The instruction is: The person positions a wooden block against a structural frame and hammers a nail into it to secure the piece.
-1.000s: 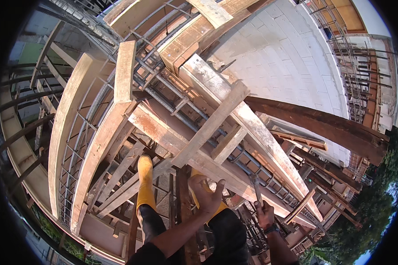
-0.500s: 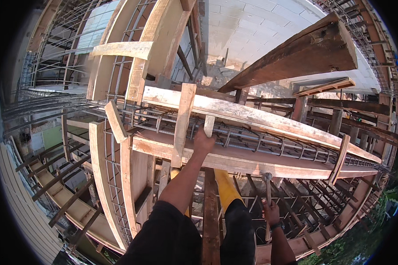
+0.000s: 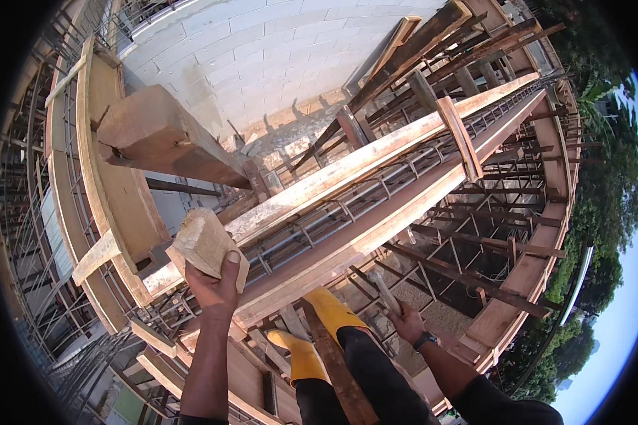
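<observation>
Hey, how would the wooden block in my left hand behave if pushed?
The wooden block looks like solid timber, so it's probably stiff. Its flat faces suggest sliding rather than rolling. The bare, rough-looking surface shouldn't be very slippery.

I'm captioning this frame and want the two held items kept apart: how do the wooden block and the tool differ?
The wooden block looks broad and chunky, while the tool is slender.
The wooden block is pale tan; the tool looks greyer.
The wooden block is in the left hand, the tool in the right hand.
Both are held in bare hands.
</observation>
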`<control>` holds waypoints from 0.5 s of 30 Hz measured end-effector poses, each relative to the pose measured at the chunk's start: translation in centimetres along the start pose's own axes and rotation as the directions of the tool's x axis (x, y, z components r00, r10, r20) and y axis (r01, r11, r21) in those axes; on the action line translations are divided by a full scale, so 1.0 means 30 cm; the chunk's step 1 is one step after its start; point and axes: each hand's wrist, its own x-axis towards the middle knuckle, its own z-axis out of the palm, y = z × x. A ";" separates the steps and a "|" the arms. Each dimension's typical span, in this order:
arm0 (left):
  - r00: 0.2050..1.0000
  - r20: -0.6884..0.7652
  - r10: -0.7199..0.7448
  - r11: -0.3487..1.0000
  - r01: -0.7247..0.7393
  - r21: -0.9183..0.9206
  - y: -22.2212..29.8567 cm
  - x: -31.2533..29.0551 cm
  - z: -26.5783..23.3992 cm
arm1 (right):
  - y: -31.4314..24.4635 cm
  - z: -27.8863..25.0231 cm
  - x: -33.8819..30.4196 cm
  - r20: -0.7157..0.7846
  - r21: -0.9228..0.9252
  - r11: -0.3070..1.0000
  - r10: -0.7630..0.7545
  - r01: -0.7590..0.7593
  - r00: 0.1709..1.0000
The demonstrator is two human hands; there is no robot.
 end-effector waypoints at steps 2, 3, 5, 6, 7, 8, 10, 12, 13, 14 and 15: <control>0.988 0.154 -0.004 0.984 -0.024 0.175 -0.040 0.042 0.102 | -0.064 -0.021 0.091 -0.098 -0.024 0.997 0.067 -0.070 0.993; 0.979 0.195 -0.064 0.971 0.015 0.239 -0.087 0.049 0.167 | -0.094 -0.036 0.135 -0.137 -0.033 0.994 0.097 -0.103 0.986; 0.962 0.248 -0.110 0.944 0.023 0.328 -0.204 0.062 0.288 | -0.058 -0.037 0.266 -0.260 -0.061 0.995 0.065 -0.084 0.963; 0.962 0.258 -0.086 0.926 -0.018 0.377 -0.240 0.071 0.319 | -0.061 -0.048 0.344 -0.311 -0.034 0.998 0.045 -0.058 0.949; 0.960 0.269 -0.071 0.904 -0.053 0.424 -0.270 0.080 0.336 | -0.064 -0.065 0.418 -0.357 -0.013 0.999 0.030 -0.037 0.934; 0.952 0.295 -0.076 0.861 -0.086 0.500 -0.285 0.116 0.369 | -0.063 -0.092 0.499 -0.416 0.035 0.998 0.059 -0.049 0.907; 0.950 0.296 0.096 0.677 -0.280 0.680 -0.318 0.224 0.405 | -0.074 -0.125 0.649 -0.465 0.192 0.980 0.143 -0.058 0.874; 0.937 0.324 0.129 0.535 -0.340 0.773 -0.381 0.318 0.477 | -0.006 -0.155 0.774 -0.592 0.235 0.970 0.196 -0.065 0.782; 0.940 0.323 0.107 0.485 -0.333 0.808 -0.382 0.387 0.511 | 0.018 -0.159 0.853 -0.703 0.195 0.979 0.175 -0.049 0.689; 0.945 0.316 0.084 0.417 -0.321 0.850 -0.387 0.435 0.505 | 0.004 -0.150 0.915 -0.710 0.240 0.968 0.228 -0.076 0.666; 0.947 0.318 0.052 0.409 -0.311 0.858 -0.417 0.460 0.497 | 0.013 -0.144 0.964 -0.717 0.279 0.954 0.282 -0.109 0.638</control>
